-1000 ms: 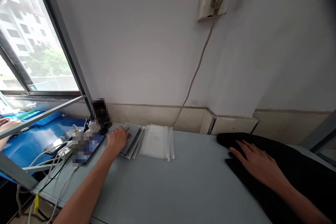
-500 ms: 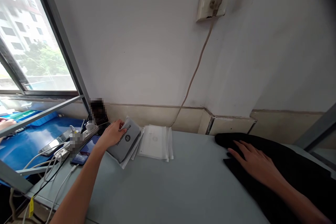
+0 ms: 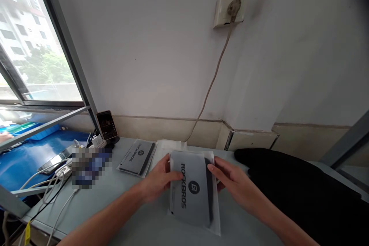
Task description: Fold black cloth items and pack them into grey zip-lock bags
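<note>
A frosted plastic pouch [image 3: 196, 200] with ROCKBROS lettering and a dark item inside is held above the grey table [image 3: 155, 230]. My left hand [image 3: 158, 178] grips its left edge, thumb on top. Its right upper edge is pinched by my right hand [image 3: 232, 177]. Another stack of printed pouches [image 3: 138, 157] lies to the left, beyond my left hand. Behind the held pouch are whitish pouches [image 3: 171, 145], partly covered by it. Black cloth [image 3: 276, 180] spreads over the table's right side, near my right forearm.
At the left lie a blurred phone [image 3: 92, 167], white cables and a white adapter [image 3: 63, 170]. A small screen on a stand [image 3: 106, 125] is by the wall. A metal frame bar [image 3: 49, 127] crosses in front of a blue table, where another person's hand [image 3: 5, 137] shows.
My left hand has moved right from the printed pouches and now holds one in front of me. My right hand has left the black cloth and come to the pouch's right edge.
</note>
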Available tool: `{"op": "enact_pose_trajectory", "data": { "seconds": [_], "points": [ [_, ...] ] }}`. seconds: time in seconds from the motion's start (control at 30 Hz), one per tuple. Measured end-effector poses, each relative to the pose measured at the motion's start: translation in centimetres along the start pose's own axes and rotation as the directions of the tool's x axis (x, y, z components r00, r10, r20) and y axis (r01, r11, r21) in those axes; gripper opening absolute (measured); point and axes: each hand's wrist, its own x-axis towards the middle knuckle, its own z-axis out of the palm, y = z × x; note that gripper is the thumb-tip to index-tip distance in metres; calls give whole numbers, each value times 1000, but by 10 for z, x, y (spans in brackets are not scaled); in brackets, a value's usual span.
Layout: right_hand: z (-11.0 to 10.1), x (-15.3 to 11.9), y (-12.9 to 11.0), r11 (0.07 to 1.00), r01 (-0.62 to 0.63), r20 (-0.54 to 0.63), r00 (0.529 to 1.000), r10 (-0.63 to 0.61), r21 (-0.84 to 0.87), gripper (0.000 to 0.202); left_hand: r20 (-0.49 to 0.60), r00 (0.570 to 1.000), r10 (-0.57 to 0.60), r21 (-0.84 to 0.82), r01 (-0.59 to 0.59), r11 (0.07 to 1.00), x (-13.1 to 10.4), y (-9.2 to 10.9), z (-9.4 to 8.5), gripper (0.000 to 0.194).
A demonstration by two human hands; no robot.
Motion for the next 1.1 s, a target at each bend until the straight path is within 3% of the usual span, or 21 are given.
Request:
{"op": "enact_pose_trajectory", "data": {
  "seconds": [0.13,0.23,0.37,0.5,0.63,0.9,1.0,1.1],
  "points": [
    [14,8,11,998,24,-82,996,-19,58,47,-10,1000,-28,6,28,1000,-3,-4,-3,49],
    [19,7,14,995,-12,-27,1000,14,99,47,-3,1000,-30,119,30,992,-1,9,-15,42],
    [33,1,18,995,-27,65,998,21,95,47,91,979,-184,288,151,946,0,11,-20,46],
    [49,0,33,997,-30,63,998,25,75,47,187,965,-183,481,73,874,-2,-6,-13,48],
    [55,3,43,999,24,-31,999,-24,-24,47,184,965,-185,608,36,793,-4,-15,-7,50],
    [59,-1,38,999,45,50,998,-44,-15,45,103,991,84,729,-133,671,-2,-14,-1,42],
    [53,-2,32,998,64,80,995,-62,-24,45,12,980,197,808,-126,576,0,-2,-13,40],
    [42,-5,24,997,43,127,991,-35,-59,46,-104,941,323,847,-87,525,2,16,-35,43]
  ]
}}
